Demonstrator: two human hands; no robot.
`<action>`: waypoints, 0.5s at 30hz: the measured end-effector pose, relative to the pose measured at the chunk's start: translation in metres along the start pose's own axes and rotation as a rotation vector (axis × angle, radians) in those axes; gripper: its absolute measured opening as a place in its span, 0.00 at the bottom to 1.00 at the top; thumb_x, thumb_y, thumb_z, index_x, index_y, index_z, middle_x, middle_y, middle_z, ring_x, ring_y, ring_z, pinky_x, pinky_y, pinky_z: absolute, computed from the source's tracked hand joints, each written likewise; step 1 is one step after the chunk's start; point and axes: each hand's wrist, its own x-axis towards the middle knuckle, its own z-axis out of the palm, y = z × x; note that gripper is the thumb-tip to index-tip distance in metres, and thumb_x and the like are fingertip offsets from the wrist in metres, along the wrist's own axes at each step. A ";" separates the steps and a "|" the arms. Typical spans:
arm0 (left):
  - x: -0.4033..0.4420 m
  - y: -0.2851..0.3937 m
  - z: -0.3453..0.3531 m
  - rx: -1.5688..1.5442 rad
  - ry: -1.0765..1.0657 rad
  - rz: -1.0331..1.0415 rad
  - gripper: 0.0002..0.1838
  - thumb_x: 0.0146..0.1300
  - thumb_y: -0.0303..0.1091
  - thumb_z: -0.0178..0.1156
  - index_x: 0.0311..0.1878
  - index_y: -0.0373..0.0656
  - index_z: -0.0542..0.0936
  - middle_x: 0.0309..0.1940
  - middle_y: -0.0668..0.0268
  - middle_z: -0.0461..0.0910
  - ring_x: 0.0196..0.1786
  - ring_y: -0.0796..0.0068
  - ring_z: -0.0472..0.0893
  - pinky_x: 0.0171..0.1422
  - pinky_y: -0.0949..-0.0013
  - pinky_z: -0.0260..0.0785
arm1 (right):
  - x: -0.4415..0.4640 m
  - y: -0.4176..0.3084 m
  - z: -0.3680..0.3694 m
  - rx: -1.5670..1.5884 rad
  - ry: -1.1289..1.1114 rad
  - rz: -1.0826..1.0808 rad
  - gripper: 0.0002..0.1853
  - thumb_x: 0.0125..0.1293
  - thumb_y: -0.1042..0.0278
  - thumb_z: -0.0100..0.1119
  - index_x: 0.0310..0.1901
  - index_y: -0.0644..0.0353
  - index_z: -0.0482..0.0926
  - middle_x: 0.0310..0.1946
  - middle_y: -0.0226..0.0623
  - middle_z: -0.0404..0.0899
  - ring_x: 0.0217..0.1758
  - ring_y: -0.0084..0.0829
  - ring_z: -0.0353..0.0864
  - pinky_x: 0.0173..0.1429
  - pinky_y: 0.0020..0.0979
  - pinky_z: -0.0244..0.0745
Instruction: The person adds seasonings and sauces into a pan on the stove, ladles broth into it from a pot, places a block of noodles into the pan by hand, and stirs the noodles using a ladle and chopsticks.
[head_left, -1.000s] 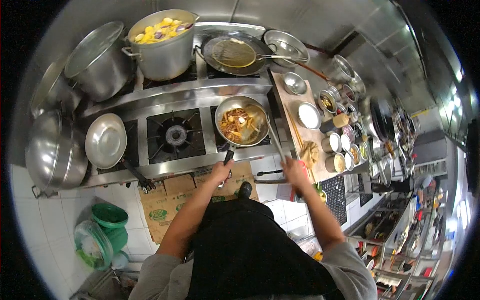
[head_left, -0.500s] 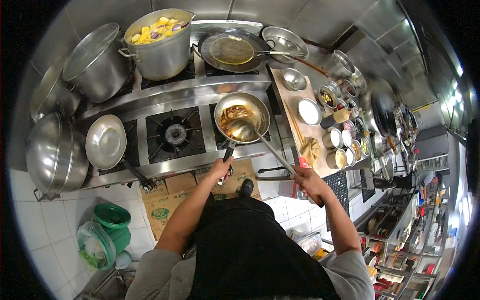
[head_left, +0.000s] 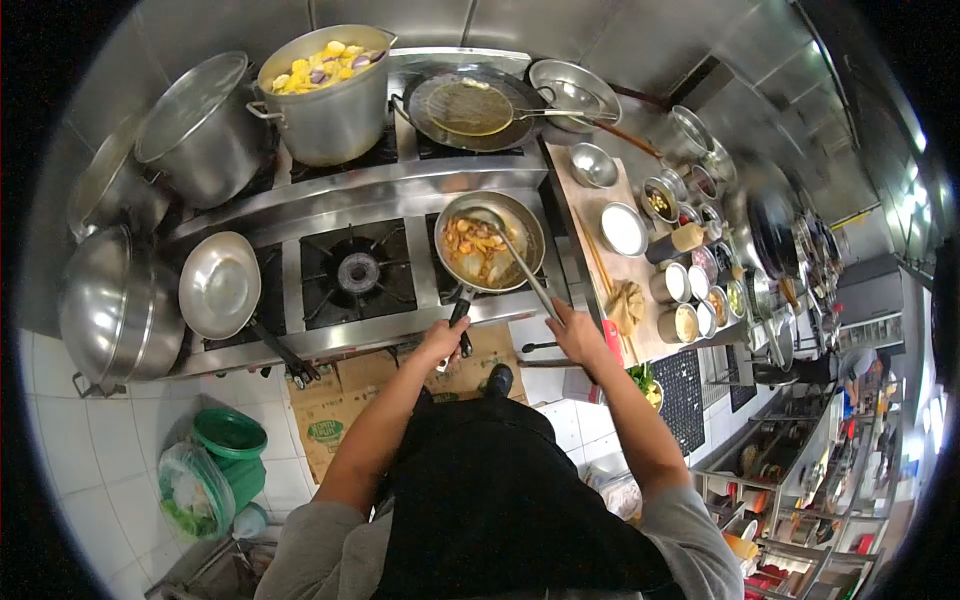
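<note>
Ladle point(head_left: 527, 268) has shifted to pan's point(head_left: 532, 225) far side, near stove's point(head_left: 370, 333) front right corner. Left hand's point(head_left: 442, 340) grip closed on pan, brace it; right hand's point(head_left: 578, 335) closed on ladle, sweep food point(head_left: 470, 240) low.

Over the middle burner point(head_left: 357, 273) there is free room to pass. On its left side the spare pan point(head_left: 220, 285) blocks; on its right, the frying pan point(head_left: 535, 238) and slanting ladle point(head_left: 530, 273) do.

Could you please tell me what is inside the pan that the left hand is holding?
Inside the pan are glossy, browned pieces of food and the end of the ladle. Whatever lies under the ladle's bowl is covered.
</note>
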 end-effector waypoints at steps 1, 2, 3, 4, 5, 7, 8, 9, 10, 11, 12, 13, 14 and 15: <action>-0.002 0.000 -0.001 0.008 0.008 -0.001 0.30 0.74 0.57 0.57 0.40 0.31 0.76 0.15 0.63 0.76 0.13 0.68 0.75 0.18 0.61 0.66 | -0.010 0.003 -0.010 0.018 -0.012 -0.043 0.27 0.69 0.63 0.60 0.66 0.68 0.73 0.41 0.65 0.83 0.48 0.65 0.83 0.54 0.52 0.78; -0.003 0.000 -0.001 0.015 0.015 -0.002 0.30 0.74 0.57 0.57 0.40 0.31 0.76 0.15 0.63 0.76 0.13 0.68 0.75 0.19 0.61 0.66 | -0.019 0.004 -0.022 0.035 -0.024 -0.086 0.27 0.69 0.62 0.61 0.66 0.68 0.73 0.41 0.64 0.83 0.48 0.64 0.84 0.53 0.51 0.79; -0.002 -0.001 -0.002 0.024 0.028 0.006 0.30 0.74 0.57 0.57 0.39 0.31 0.76 0.15 0.63 0.76 0.13 0.68 0.75 0.19 0.61 0.66 | -0.032 -0.003 -0.039 0.062 -0.082 -0.028 0.28 0.69 0.62 0.61 0.67 0.67 0.73 0.41 0.63 0.84 0.47 0.61 0.85 0.52 0.49 0.79; 0.000 -0.004 -0.002 0.032 0.040 0.012 0.31 0.74 0.58 0.56 0.37 0.31 0.76 0.15 0.62 0.76 0.13 0.68 0.75 0.18 0.61 0.66 | -0.046 -0.013 -0.058 0.088 -0.141 0.030 0.28 0.70 0.61 0.61 0.67 0.67 0.73 0.40 0.62 0.84 0.47 0.59 0.86 0.52 0.48 0.79; 0.001 -0.006 -0.003 0.041 0.051 0.019 0.31 0.74 0.58 0.56 0.36 0.31 0.76 0.15 0.62 0.76 0.13 0.67 0.75 0.18 0.61 0.66 | -0.054 -0.021 -0.071 0.114 -0.200 0.089 0.28 0.70 0.61 0.61 0.67 0.67 0.73 0.40 0.61 0.85 0.46 0.57 0.87 0.51 0.46 0.79; -0.006 0.000 -0.005 0.039 0.020 -0.012 0.29 0.74 0.59 0.56 0.34 0.37 0.71 0.16 0.66 0.72 0.13 0.71 0.72 0.17 0.63 0.64 | -0.050 -0.027 -0.082 0.152 -0.332 0.275 0.28 0.70 0.61 0.61 0.68 0.66 0.72 0.39 0.59 0.85 0.44 0.51 0.88 0.51 0.43 0.79; -0.006 0.001 -0.004 0.044 -0.003 -0.026 0.29 0.73 0.60 0.56 0.33 0.40 0.69 0.17 0.68 0.69 0.13 0.73 0.71 0.16 0.64 0.63 | -0.052 -0.027 -0.085 0.174 -0.391 0.375 0.28 0.71 0.61 0.60 0.68 0.66 0.72 0.38 0.58 0.85 0.43 0.48 0.88 0.50 0.42 0.79; -0.005 0.002 -0.004 0.043 -0.026 -0.030 0.29 0.73 0.60 0.56 0.34 0.40 0.69 0.17 0.68 0.70 0.13 0.73 0.71 0.17 0.64 0.63 | -0.047 0.000 -0.065 0.147 -0.272 0.251 0.27 0.71 0.62 0.60 0.69 0.65 0.72 0.31 0.54 0.84 0.34 0.42 0.86 0.43 0.40 0.79; -0.004 0.000 -0.005 0.038 -0.044 -0.034 0.29 0.74 0.60 0.56 0.34 0.40 0.69 0.18 0.67 0.70 0.13 0.73 0.71 0.17 0.64 0.64 | -0.044 0.001 -0.062 0.096 -0.225 0.194 0.27 0.71 0.62 0.60 0.69 0.64 0.72 0.30 0.52 0.83 0.31 0.40 0.85 0.40 0.39 0.78; -0.002 -0.001 -0.007 0.031 -0.058 -0.039 0.29 0.74 0.60 0.56 0.35 0.39 0.69 0.18 0.67 0.70 0.13 0.73 0.71 0.17 0.64 0.64 | -0.038 0.000 -0.056 0.046 -0.182 0.133 0.27 0.71 0.62 0.60 0.69 0.64 0.73 0.28 0.50 0.83 0.29 0.38 0.84 0.37 0.39 0.78; 0.000 -0.002 -0.009 0.035 -0.049 -0.035 0.28 0.74 0.60 0.56 0.36 0.39 0.69 0.18 0.67 0.70 0.14 0.73 0.71 0.18 0.63 0.64 | -0.033 -0.001 -0.052 -0.003 -0.142 0.068 0.27 0.71 0.62 0.60 0.69 0.64 0.73 0.26 0.49 0.82 0.26 0.36 0.83 0.34 0.38 0.77; -0.006 0.002 -0.009 0.040 -0.042 -0.035 0.28 0.74 0.59 0.56 0.36 0.39 0.69 0.19 0.67 0.70 0.14 0.73 0.71 0.18 0.63 0.64 | -0.038 -0.010 -0.057 0.178 -0.210 0.197 0.26 0.71 0.62 0.59 0.67 0.64 0.74 0.23 0.47 0.80 0.23 0.34 0.82 0.29 0.38 0.75; -0.007 0.002 -0.009 0.044 -0.037 -0.034 0.28 0.75 0.59 0.56 0.37 0.39 0.69 0.19 0.67 0.70 0.14 0.73 0.71 0.18 0.63 0.64 | -0.047 -0.017 -0.063 0.224 -0.244 0.247 0.25 0.71 0.62 0.59 0.67 0.64 0.74 0.23 0.47 0.79 0.23 0.34 0.82 0.29 0.38 0.75; -0.005 0.000 -0.008 0.035 -0.041 -0.038 0.28 0.74 0.59 0.56 0.37 0.39 0.69 0.19 0.67 0.70 0.14 0.73 0.71 0.18 0.63 0.64 | -0.059 -0.024 -0.068 0.268 -0.275 0.298 0.25 0.71 0.62 0.59 0.66 0.64 0.75 0.22 0.47 0.79 0.23 0.33 0.82 0.29 0.37 0.75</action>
